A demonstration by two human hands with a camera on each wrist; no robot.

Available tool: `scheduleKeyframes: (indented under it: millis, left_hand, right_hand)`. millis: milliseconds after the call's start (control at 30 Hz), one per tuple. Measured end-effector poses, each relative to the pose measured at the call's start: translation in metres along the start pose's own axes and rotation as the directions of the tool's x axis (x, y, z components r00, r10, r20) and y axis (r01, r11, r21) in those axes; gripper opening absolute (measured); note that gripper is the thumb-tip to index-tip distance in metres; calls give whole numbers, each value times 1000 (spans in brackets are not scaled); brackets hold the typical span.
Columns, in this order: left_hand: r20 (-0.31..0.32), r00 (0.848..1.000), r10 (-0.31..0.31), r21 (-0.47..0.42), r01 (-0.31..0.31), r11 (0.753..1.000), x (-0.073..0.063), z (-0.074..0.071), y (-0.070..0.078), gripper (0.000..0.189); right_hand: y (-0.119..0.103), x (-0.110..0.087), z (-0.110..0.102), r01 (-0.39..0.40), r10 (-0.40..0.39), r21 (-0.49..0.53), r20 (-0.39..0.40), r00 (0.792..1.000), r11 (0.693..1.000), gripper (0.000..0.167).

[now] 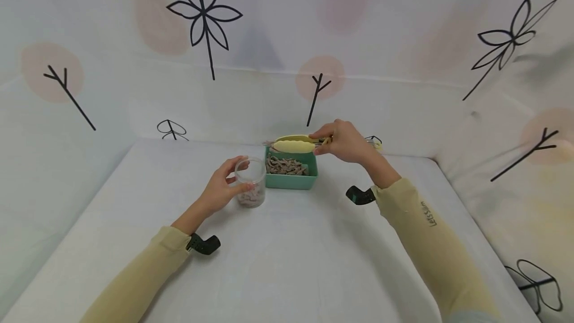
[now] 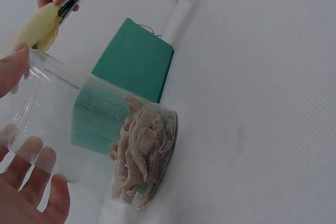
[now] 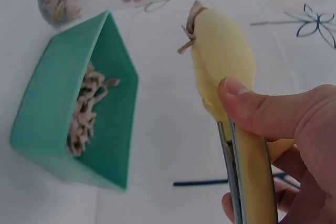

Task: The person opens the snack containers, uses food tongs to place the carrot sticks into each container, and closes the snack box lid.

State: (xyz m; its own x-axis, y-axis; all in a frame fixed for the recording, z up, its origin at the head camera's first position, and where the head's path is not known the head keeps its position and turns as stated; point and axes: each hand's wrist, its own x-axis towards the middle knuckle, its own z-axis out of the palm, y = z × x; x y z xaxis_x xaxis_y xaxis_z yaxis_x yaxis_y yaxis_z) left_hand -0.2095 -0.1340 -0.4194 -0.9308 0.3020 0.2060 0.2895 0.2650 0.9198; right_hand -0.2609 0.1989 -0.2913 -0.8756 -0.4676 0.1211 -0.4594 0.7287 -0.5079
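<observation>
My left hand [image 1: 224, 186] holds a clear round jar [image 1: 251, 173], its thumb and fingers around the upper wall. Pale brown strips [image 2: 142, 150] fill the lower part of the jar in the left wrist view. In my right hand [image 1: 343, 141] is a pair of yellow tongs [image 3: 226, 61], squeezed together, with a few brown strips [image 3: 191, 24] sticking out of the tip. The tongs are above a green rectangular box [image 1: 291, 182], which stands just right of the jar. More brown strips [image 3: 86, 114] lie in the box.
A white-covered table [image 1: 278, 263] stretches in front of me. Behind it hangs a pale cloth backdrop [image 1: 269, 39] with leaf and twig drawings, and more of it borders the table at both sides. Each wrist wears a black camera mount [image 1: 204, 244].
</observation>
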Motion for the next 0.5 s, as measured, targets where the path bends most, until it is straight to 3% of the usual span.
scheduleKeyframes:
  millis: [300, 500]
  left_hand:
    - [2, 1000, -5, 6, 5, 1000, 1, -1, 0, 76]
    - [5, 1000, -18, 6, 18, 1000, 0, -1, 0, 77]
  right_hand:
    - [-39, 8, 4, 120, -115, -50, 98, 988, 991, 40]
    - [-54, 15, 15, 177, -153, -164, 149, 977, 970, 42]
